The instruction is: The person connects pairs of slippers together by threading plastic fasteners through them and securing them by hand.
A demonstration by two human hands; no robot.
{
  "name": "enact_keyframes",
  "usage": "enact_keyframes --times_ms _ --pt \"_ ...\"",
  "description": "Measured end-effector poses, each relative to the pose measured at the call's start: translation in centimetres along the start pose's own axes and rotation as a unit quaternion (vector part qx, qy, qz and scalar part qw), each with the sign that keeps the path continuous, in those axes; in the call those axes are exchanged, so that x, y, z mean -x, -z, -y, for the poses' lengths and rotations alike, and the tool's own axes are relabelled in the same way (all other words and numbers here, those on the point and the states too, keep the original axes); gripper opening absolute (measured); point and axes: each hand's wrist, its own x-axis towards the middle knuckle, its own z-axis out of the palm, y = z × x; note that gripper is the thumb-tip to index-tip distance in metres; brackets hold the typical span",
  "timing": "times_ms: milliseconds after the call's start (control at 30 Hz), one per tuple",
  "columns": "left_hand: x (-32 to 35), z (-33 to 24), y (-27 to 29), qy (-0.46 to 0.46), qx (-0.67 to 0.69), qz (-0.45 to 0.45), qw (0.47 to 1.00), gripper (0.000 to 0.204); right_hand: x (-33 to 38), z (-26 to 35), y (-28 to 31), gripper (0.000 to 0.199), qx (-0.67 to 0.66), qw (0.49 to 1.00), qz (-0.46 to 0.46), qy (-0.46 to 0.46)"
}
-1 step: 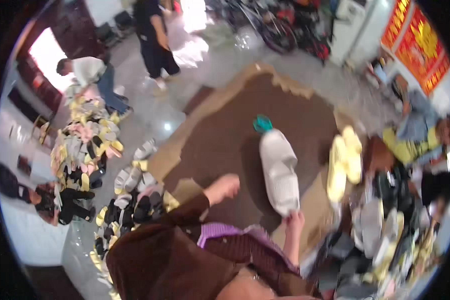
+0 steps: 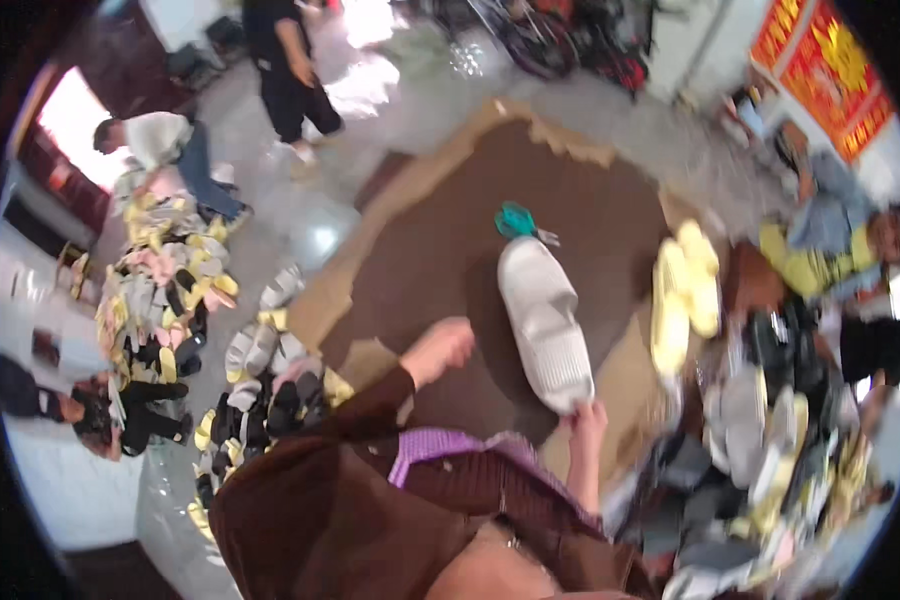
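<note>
A light grey slipper (image 2: 545,325) with a ribbed part stretches over the brown board. My right hand (image 2: 587,420) pinches its near end. To the left, my left hand (image 2: 445,347) is curled closed above the board, apart from the slipper; whatever its fingers may hold is hidden. By the slipper's far end lies a teal-handled tool (image 2: 513,219) with a dark pointed tip, perhaps scissors. A pair of yellow slippers (image 2: 684,295) rests on the right side of the board.
Cardboard edges the brown board (image 2: 425,255). Slippers are heaped on the floor at left (image 2: 160,275), with more slippers (image 2: 260,390) nearer me. Another slipper pile (image 2: 745,440) lies at right. Several people are around, one bending by the left heap; a motorbike (image 2: 540,45) stands far off.
The whole picture has shifted slightly up and left. The teal tool's pointed tip now shows beside the grey slipper. Both hands keep the same closed shapes.
</note>
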Motion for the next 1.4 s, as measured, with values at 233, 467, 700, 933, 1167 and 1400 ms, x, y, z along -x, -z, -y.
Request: enact_keyframes --times_ms 233,467,700,933,1167,1400 --pt "-5.5 0.7 2.8 0.07 0.162 -0.122 0.977 0.032 2.9 0.0 -1.4 0.016 0.101 0.993 0.06 0.025" --pt "-5.9 2.7 3.1 0.104 0.198 -0.173 0.959 0.021 6.1 -0.3 -1.1 0.017 0.138 0.989 0.032 0.028" --pt "-5.7 1.6 4.2 -0.024 0.317 -0.225 0.921 0.02 7.0 -0.7 0.4 0.018 0.184 0.983 0.008 -0.006" --pt "-6.5 -2.0 11.4 -0.068 0.23 -0.187 0.953 0.019 5.6 7.5 9.7 0.027 0.334 0.942 0.008 0.026" --pt "-7.9 -1.7 4.5 -0.015 0.143 -0.103 0.984 0.022 -0.9 15.6 5.0 0.029 0.546 0.807 0.193 0.113" --pt "-7.9 2.3 -0.5 -0.072 -0.193 -0.124 0.971 0.037 -3.4 5.6 -4.8 0.02 0.296 0.897 0.019 0.328"
